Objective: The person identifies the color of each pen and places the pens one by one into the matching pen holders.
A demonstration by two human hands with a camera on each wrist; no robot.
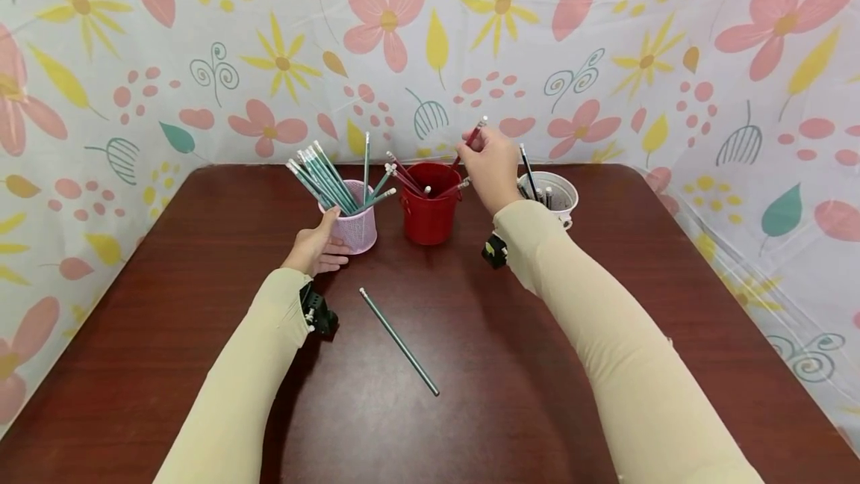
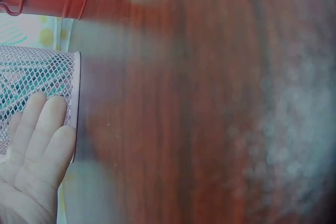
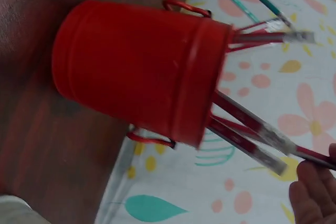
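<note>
My left hand rests against a pink mesh pencil cup, its straight fingers touching the mesh. Teal pencils with white erasers lean in that cup. Above the right side of a red bucket, my right hand pinches a red pencil, eraser end up and lower end at the bucket's mouth. Several red pencils stick out of the bucket, erasers outward. A single green pencil lies on the table in front of the cups.
A white bucket with dark pencils stands to the right, partly behind the right wrist. The brown table meets a flower-patterned cloth at its back edge. Both wrists carry small black cameras.
</note>
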